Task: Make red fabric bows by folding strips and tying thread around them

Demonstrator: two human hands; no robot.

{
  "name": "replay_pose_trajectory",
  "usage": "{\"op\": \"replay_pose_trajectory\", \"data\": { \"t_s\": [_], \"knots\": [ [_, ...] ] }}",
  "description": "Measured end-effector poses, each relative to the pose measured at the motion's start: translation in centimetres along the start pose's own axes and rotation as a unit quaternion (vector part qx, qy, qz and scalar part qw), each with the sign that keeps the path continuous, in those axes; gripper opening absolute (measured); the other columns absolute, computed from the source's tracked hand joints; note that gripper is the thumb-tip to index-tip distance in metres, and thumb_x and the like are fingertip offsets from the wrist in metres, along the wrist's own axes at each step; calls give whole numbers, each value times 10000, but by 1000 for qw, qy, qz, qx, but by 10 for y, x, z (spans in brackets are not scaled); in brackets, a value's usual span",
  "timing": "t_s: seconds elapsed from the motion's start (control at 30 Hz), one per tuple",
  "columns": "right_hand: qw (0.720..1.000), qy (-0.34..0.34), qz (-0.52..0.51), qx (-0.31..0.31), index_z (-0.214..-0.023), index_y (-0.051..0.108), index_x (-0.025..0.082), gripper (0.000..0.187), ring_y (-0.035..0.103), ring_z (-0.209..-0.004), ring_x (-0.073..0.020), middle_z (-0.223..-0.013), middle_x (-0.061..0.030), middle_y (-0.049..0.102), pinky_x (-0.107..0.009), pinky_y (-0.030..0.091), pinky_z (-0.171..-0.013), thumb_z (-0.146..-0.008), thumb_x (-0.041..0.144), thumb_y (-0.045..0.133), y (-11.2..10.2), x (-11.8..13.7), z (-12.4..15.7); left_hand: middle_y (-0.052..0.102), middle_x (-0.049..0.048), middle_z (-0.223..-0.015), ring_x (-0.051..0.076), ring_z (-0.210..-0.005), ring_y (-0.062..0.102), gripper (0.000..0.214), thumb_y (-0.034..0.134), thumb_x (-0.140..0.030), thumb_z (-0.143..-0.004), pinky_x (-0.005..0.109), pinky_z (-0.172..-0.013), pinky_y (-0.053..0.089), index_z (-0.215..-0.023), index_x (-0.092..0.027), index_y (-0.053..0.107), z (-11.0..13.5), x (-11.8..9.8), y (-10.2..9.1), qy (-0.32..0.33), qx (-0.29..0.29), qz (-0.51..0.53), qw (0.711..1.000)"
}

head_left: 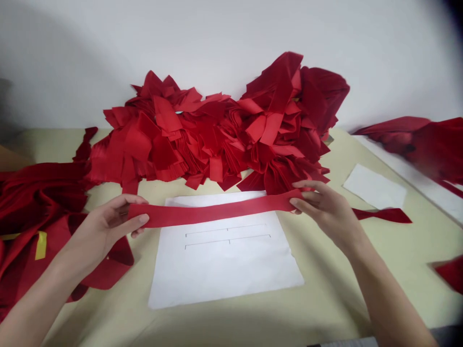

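A red fabric strip [217, 210] is stretched between my two hands, sagging slightly in the middle. My left hand [117, 219] pinches its left end between thumb and fingers. At the other end, my right hand [314, 200] grips the strip in the same way. Below the strip on the table lies a white sheet of paper [224, 272]; two thin ruled lines with end and middle marks are drawn on it. The strip covers part of the sheet's upper area.
A large heap of red fabric pieces [202, 140] stands along the wall. More red fabric [39, 193] with a yellow tag [41, 245] lies at left. To the right are a small white paper [376, 185], a twisted red strip [392, 215] and a red bundle [419, 144].
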State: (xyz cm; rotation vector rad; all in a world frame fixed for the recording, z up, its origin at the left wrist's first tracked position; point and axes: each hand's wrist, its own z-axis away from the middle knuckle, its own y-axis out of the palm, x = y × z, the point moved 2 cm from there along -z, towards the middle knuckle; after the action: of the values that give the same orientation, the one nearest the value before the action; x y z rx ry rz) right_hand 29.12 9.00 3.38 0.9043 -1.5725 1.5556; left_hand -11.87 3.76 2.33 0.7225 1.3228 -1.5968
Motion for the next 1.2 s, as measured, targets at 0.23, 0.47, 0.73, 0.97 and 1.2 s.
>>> {"op": "replay_pose_trajectory", "data": {
  "t_s": [0.23, 0.47, 0.73, 0.97, 1.2],
  "knots": [
    [997, -47, 46, 51, -814, 619, 165, 309, 566, -578, -122, -727, -33, 634, -262, 504, -530, -770, 469, 649, 21, 23, -2, 570, -3, -819, 133, -636, 542, 288, 662, -396, -762, 268, -574, 477, -991, -253, 562, 1, -30, 35, 66, 57, -11, 996],
    [988, -63, 46, 131, -740, 582, 185, 259, 523, -585, -117, -716, -22, 597, -248, 492, -504, -811, 434, 594, 55, 29, 4, 457, 70, -1304, 167, -856, 599, 694, 689, -303, -734, 351, -786, 542, -1323, -353, 325, -4, -17, 78, 166, 225, -54, 959],
    [984, -41, 22, 171, -855, 581, 189, 184, 488, -581, -94, -755, -6, 565, -219, 444, -486, -834, 372, 579, 48, 18, 0, 585, 64, -1219, 260, -1193, 438, 345, 498, -255, -884, 443, -986, 413, -1229, -258, 507, -25, -5, 86, 295, 165, -251, 907],
    [991, -23, -17, 129, -994, 615, 207, 235, 424, -492, -57, -746, 8, 557, -206, 345, -424, -816, 360, 623, -2, 10, -3, 575, 63, -1138, 201, -863, 561, 362, 556, -275, -819, 364, -782, 492, -1170, -264, 472, -19, -6, 64, 218, 90, -238, 942],
    [977, -53, 157, 137, -954, 648, 218, 276, 524, -618, -118, -803, -21, 624, -265, 437, -556, -816, 449, 590, -22, -13, -17, 588, 64, -1157, 193, -824, 567, 439, 577, -419, -809, 331, -732, 484, -1201, -252, 473, -21, 9, 61, 178, 87, -255, 946]
  ]
}}
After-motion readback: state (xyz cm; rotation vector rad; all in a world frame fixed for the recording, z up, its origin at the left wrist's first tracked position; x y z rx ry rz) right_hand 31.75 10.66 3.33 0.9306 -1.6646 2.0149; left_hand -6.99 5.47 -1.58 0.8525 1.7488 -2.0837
